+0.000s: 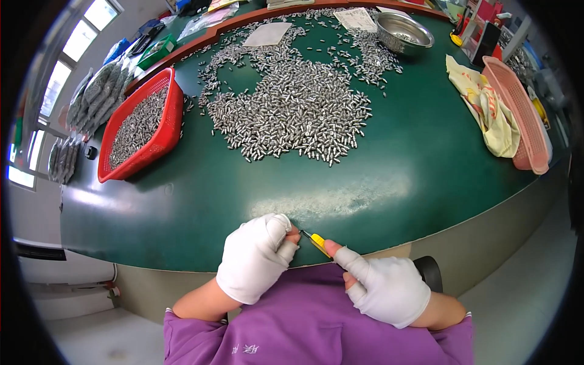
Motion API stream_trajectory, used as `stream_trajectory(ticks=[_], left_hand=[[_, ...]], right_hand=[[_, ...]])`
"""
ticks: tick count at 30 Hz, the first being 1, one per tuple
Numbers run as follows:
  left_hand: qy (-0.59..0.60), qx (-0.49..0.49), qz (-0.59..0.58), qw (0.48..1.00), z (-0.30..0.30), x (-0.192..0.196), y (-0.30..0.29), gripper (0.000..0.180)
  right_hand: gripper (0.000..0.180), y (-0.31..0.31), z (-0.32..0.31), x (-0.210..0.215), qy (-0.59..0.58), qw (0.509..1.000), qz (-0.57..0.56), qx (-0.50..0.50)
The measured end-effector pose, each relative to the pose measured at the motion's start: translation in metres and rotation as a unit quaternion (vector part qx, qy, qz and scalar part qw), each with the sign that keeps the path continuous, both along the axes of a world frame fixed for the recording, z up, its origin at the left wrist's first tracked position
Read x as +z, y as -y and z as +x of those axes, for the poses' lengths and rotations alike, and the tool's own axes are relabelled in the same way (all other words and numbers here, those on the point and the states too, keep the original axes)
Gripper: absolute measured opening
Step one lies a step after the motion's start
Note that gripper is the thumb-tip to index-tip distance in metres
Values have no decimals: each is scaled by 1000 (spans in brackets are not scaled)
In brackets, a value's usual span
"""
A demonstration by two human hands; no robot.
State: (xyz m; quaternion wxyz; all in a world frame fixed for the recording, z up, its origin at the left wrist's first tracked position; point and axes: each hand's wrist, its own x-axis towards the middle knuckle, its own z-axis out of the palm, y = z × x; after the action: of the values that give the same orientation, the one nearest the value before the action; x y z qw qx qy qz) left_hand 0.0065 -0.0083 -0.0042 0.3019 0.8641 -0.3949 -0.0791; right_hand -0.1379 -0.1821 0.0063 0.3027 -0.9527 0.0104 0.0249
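My left hand [257, 255], in a white glove with bare fingertips, is closed near the table's front edge. Whatever its fingers pinch is too small or hidden to name. My right hand [383, 286], gloved the same way, grips a slim hand tool with a yellow-and-black handle [319, 241]. The tool's thin dark tip points at the left fingertips and ends close beside them; contact cannot be made out. Farther back on the green table lies a broad heap of small silver bullet-shaped metal parts [292, 109].
At the left stands a red plastic basket [173, 125] of similar metal parts. A steel bowl [429, 38] sits at the back right. A yellowish cloth [496, 121] lies by a pink basket [529, 146] at the right. Behind the heap runs a raised reddish-brown table edge [210, 38].
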Motion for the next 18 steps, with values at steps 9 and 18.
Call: stream_trajectory(ticks=[9, 18], left_hand=[[-467, 48, -156, 869, 40, 23, -10, 13], [-623, -61, -345, 700, 95, -2, -1, 17]], right_hand=[[60, 86, 25, -15, 198, 924, -224, -238], [33, 71, 87, 2, 293, 930, -218, -41]])
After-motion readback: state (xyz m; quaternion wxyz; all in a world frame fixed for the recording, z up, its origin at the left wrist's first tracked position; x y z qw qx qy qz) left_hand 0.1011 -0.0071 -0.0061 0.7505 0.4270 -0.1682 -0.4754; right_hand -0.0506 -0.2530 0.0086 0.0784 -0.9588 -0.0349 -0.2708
